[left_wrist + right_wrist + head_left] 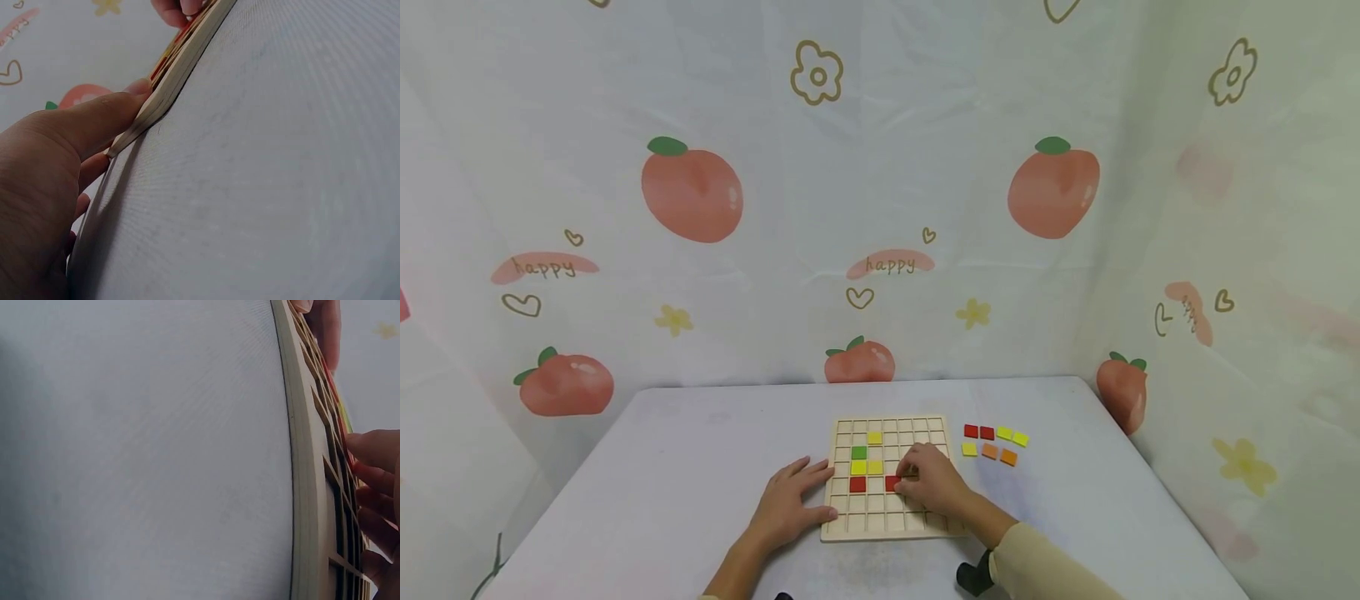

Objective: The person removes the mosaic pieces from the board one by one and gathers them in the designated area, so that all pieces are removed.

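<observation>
A pale wooden grid board [883, 523] lies on the table. My left hand [784, 507] rests at its left edge with the fingers spread, the thumb [134, 87] on the rim near the front corner. Over the middle of the board, my right hand [936, 483] pinches a red square tile [891, 483] at a cell between thumb and fingertips. To its left, another red tile [858, 484] sits in the same row. Behind them are a green tile [859, 452], two yellow tiles side by side [858, 467] and a further yellow tile [875, 437].
Loose tiles lie on the table right of the board: two red tiles [972, 431], several yellow tiles [1004, 433] and two orange tiles [1008, 457]. The white table [700, 467] backs onto a fruit-print curtain [775, 250]. Near the right sleeve is a black object [973, 577].
</observation>
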